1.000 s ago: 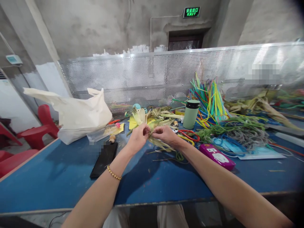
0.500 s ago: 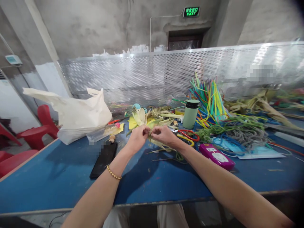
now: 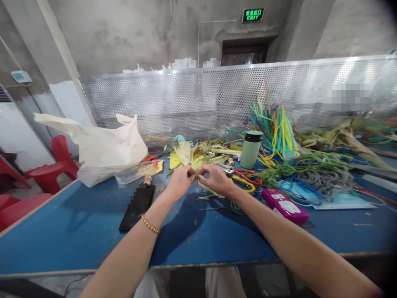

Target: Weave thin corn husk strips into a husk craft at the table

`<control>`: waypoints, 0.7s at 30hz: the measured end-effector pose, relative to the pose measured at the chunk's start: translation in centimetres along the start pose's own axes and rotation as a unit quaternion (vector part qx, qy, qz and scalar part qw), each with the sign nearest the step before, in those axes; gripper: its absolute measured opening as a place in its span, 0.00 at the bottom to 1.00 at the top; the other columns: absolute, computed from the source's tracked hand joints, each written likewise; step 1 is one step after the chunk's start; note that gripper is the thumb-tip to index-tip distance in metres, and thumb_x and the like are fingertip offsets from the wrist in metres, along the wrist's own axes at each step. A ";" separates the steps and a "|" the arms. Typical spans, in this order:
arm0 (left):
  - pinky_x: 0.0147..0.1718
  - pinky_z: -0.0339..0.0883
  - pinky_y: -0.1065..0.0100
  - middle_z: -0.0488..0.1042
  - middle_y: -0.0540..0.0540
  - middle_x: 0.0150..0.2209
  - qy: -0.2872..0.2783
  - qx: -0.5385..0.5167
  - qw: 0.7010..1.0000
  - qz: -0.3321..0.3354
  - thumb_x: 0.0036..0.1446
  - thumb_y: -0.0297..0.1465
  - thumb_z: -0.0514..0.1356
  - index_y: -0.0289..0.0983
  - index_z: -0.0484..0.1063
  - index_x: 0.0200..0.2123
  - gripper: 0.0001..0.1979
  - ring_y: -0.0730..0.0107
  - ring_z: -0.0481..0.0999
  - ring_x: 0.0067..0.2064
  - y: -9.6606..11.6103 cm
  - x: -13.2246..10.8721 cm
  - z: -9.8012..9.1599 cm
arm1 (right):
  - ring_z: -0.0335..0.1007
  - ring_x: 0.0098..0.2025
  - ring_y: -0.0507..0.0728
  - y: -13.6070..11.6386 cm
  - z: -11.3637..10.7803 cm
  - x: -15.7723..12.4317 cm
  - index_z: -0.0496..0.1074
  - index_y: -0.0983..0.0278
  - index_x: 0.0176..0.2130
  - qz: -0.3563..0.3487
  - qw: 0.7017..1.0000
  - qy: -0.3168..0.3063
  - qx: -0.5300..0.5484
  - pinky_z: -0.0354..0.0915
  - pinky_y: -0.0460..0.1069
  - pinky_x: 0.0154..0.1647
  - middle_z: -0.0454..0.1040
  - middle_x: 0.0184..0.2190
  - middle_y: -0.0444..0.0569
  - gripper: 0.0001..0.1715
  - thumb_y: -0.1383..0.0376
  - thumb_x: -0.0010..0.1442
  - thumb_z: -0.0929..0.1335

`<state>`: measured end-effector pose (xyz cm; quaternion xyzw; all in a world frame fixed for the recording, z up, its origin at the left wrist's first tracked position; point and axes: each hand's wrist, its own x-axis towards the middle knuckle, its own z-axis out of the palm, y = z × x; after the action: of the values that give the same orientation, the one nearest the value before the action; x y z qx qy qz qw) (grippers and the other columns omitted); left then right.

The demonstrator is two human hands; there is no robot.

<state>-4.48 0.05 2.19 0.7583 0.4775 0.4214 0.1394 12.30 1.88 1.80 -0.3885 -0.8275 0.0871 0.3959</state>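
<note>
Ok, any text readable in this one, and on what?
"EXIT", under "安全出口": green sign above the doorway.
Pink case: white markings, too blurred to read.
Wall box: too small to read.
Leaf strip pinched by left hand and right hand: no text.

Both hands met mid-bench, toward the far edge. Left hand (image 3: 181,181) and right hand (image 3: 215,179) were fingertip to fingertip, both pinching a green leaf (image 3: 199,162) just above the bench (image 3: 77,231). More leaves (image 3: 186,151) were piled right behind them. Phone (image 3: 137,201) lay flat left of the left wrist, bag (image 3: 105,149) toward the far-left corner. Scissors (image 3: 245,176) just right of the right hand, flask (image 3: 250,149) upright behind them, pink case (image 3: 284,204) nearer the front edge.
</note>
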 end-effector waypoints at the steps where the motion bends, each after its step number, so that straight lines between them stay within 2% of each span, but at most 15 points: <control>1: 0.30 0.55 0.70 0.72 0.49 0.24 0.004 0.002 1.000 0.003 0.49 0.23 0.58 0.35 0.72 0.25 0.04 0.72 0.67 0.28 -0.1 0.0 0.1 | 0.69 0.30 0.53 0.1 -0.1 0.0 0.74 0.67 0.28 -0.002 1.000 0.001 0.009 0.60 0.46 0.34 0.75 0.26 0.47 0.04 0.70 0.51 0.67; 5: 0.30 0.56 0.71 0.72 0.50 0.24 0.015 -0.011 1.000 0.008 0.50 0.24 0.58 0.35 0.72 0.27 0.04 0.73 0.67 0.28 -0.7 0.1 0.5 | 0.66 0.28 0.51 0.4 -0.4 0.2 0.74 0.67 0.30 0.023 0.995 -0.007 0.092 0.59 0.45 0.32 0.74 0.25 0.45 0.10 0.68 0.56 0.64; 11: 0.29 0.57 0.71 0.73 0.51 0.25 0.018 -0.012 1.000 0.013 0.51 0.25 0.59 0.35 0.74 0.29 0.03 0.74 0.68 0.28 -0.8 0.0 0.7 | 0.52 0.22 0.48 0.6 -0.4 0.3 0.68 0.66 0.20 0.023 0.992 -0.042 0.114 0.49 0.45 0.24 0.59 0.17 0.40 0.14 0.65 0.55 0.65; 17: 0.32 0.57 0.70 0.73 0.49 0.26 0.026 0.060 0.997 0.040 0.52 0.23 0.59 0.35 0.74 0.30 0.05 0.72 0.68 0.29 -0.3 -0.1 0.6 | 0.56 0.22 0.48 0.5 -0.4 0.3 0.71 0.67 0.23 0.085 0.981 -0.052 0.166 0.51 0.44 0.23 0.64 0.18 0.41 0.10 0.63 0.50 0.68; 21: 0.31 0.57 0.70 0.73 0.49 0.26 0.012 0.042 0.998 0.045 0.53 0.22 0.57 0.35 0.73 0.29 0.06 0.72 0.67 0.28 -0.3 -0.1 0.5 | 0.59 0.21 0.48 0.5 -0.3 0.3 0.72 0.67 0.24 0.101 0.980 -0.042 0.165 0.53 0.43 0.22 0.68 0.18 0.42 0.06 0.65 0.47 0.69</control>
<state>-4.30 0.19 1.63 0.7791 0.4620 0.4156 0.0827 12.67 2.38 2.01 -0.3951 -0.7742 0.2782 0.4087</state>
